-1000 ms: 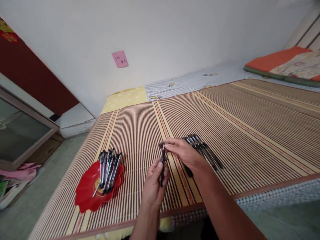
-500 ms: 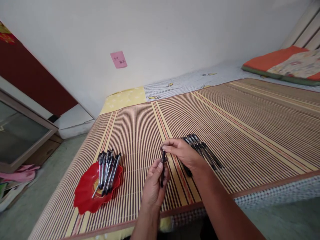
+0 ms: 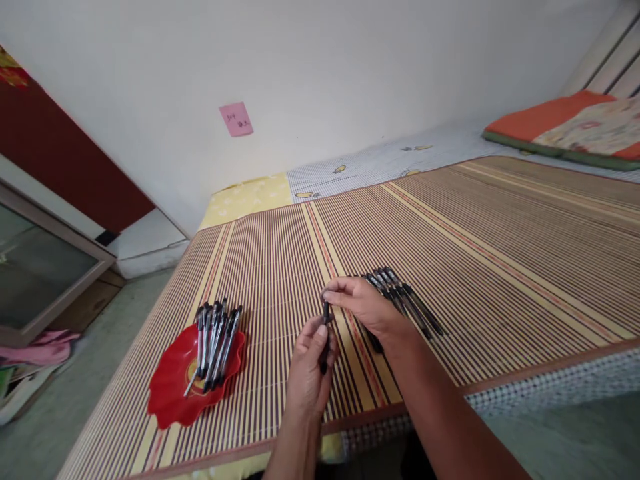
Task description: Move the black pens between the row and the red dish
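A black pen (image 3: 325,357) stands nearly upright between my hands, above the striped mat. My left hand (image 3: 311,360) is closed around its barrel, thumb across the front. At the pen's top end, my right hand (image 3: 357,303) pinches with thumb and fingertips; what exactly lies between those fingertips is too small to make out. Just right of my right hand, several dark pens (image 3: 410,303) lie side by side, partly hidden behind the hand and wrist. To the left, several clear-barrelled pens with black caps (image 3: 215,343) rest in a red scalloped plate (image 3: 167,390).
The striped bamboo mat (image 3: 270,267) covers the bed, whose front edge (image 3: 550,380) runs below my forearms. A folded orange and floral quilt (image 3: 565,123) lies at the far right. A pink note (image 3: 237,120) is stuck on the wall. A glass-fronted cabinet (image 3: 45,267) stands left.
Both hands stay almost in place around the black pen, with only a slight shift of the fingers. The pens on the mat and in the plate have not moved.
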Tool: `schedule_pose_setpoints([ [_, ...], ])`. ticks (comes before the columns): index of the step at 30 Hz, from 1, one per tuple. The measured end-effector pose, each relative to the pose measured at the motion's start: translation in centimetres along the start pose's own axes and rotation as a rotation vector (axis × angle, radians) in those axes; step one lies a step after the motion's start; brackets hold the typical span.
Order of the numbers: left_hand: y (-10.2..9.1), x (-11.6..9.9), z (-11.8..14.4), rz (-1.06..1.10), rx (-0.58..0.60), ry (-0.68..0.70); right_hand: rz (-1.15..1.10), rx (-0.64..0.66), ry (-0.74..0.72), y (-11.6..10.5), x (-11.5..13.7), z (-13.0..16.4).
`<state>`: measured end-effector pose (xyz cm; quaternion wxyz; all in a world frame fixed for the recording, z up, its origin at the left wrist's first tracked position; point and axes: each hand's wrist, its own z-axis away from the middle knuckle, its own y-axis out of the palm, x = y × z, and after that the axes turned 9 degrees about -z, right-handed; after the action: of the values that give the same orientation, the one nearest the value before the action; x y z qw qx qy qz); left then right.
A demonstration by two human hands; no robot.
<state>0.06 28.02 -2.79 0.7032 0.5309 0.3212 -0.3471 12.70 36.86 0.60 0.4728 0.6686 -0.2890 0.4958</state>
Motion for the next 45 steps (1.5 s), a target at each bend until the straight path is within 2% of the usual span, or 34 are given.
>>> schedule_pose_setpoints([
  [4, 0.0, 0.3, 0.0, -0.156, -0.069, 0.084, 0.045, -0.016, -0.01, 0.1, -0.1, -0.1],
  [11, -0.2, 0.8, 0.4, -0.602, -0.214, 0.357, 0.186, -0.038, -0.084, 0.7, -1.1, -0.7],
  [13, -0.1, 0.7, 0.4, -0.61, -0.254, 0.389, 0.188, -0.026, -0.097, 0.3, -1.0, -0.8],
  [15, -0.1, 0.5, 0.3, -0.543, -0.277, 0.368, 0.242, -0.079, -0.113, -0.7, -0.6, -0.7],
  [18, -0.4, 0.1, -0.1, -0.433, -0.286, 0.316, 0.625, -0.283, -0.148, -2.6, 0.0, -0.3],
  [20, -0.6, 0.0, -0.4, -0.408, -0.28, 0.307, 0.94, -0.338, -0.114, -3.3, 0.1, 0.0],
  [23, -0.9, -0.1, -0.6, -0.399, -0.275, 0.304, 1.205, -0.263, -0.014, -2.9, -0.3, 0.1],
  [28, -1.0, 0.1, -0.7, -0.387, -0.264, 0.284, 1.447, -0.158, 0.031, -0.5, -1.6, -0.4],
  [31, -0.8, 0.0, -0.7, -0.379, -0.263, 0.272, 1.476, -0.128, 0.061, 0.0, -1.9, -0.5],
  [35, -0.8, -0.1, -0.8, -0.336, -0.28, 0.262, 1.321, 0.017, 0.031, -0.5, -1.6, -0.4],
  [38, -0.9, -0.1, -1.0, -0.311, -0.291, 0.244, 1.251, -0.05, 0.041, -0.7, -1.2, -0.3],
  [40, -0.9, 0.0, -1.1, -0.294, -0.291, 0.24, 1.261, -0.115, 0.109, -0.3, -1.3, -0.3],
  [43, -0.9, 0.0, -1.1, -0.286, -0.287, 0.239, 1.304, -0.113, 0.212, 1.0, -2.0, -0.2],
  [45, -0.8, -0.1, -1.1, -0.296, -0.286, 0.234, 1.328, -0.104, 0.226, 1.8, -2.6, -0.2],
])
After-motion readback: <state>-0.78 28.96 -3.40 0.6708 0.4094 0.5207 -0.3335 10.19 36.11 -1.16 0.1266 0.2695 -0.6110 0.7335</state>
